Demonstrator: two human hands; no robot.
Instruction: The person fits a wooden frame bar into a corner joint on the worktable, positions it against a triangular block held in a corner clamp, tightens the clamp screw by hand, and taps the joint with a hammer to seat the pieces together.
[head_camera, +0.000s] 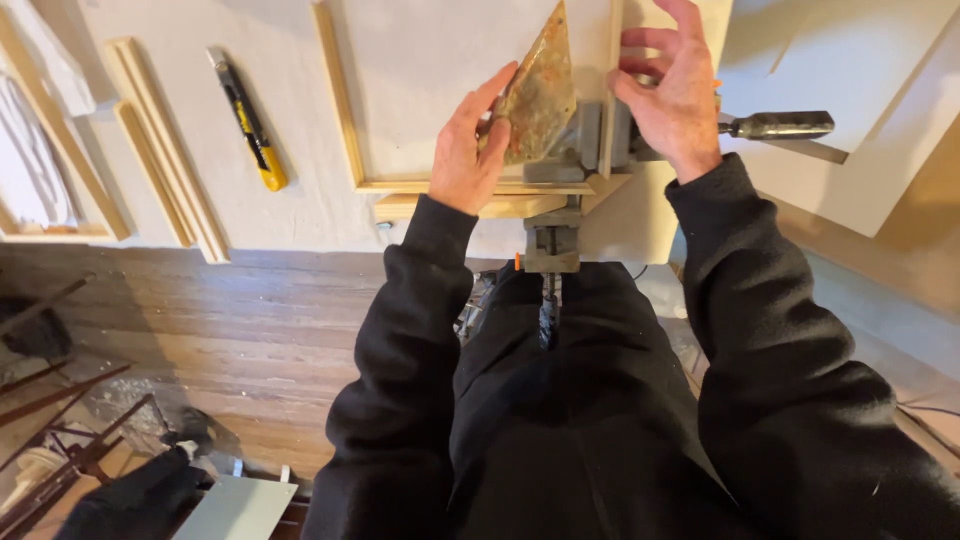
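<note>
The left hand (468, 150) grasps a stained, brownish triangular scraper (540, 90) by its lower edge, its blade lying flat over the corner of a pale wooden frame (345, 110). Just right of it, a grey metal corner clamp (590, 140) grips the frame's corner. The right hand (675, 95) hovers over the clamp with fingers spread and released, holding nothing; what lies beneath its palm is hidden. A dark clamp handle (780, 125) sticks out to the right of that hand, and a second screw handle (548, 300) drops below the tabletop (300, 210) edge toward the black sleeves. Well left of the left hand lies a yellow-and-black utility knife (250, 120), then loose wooden strips (160, 150). Below, the wooden floor (250, 330) shows dim clutter that is hard to make out.
</note>
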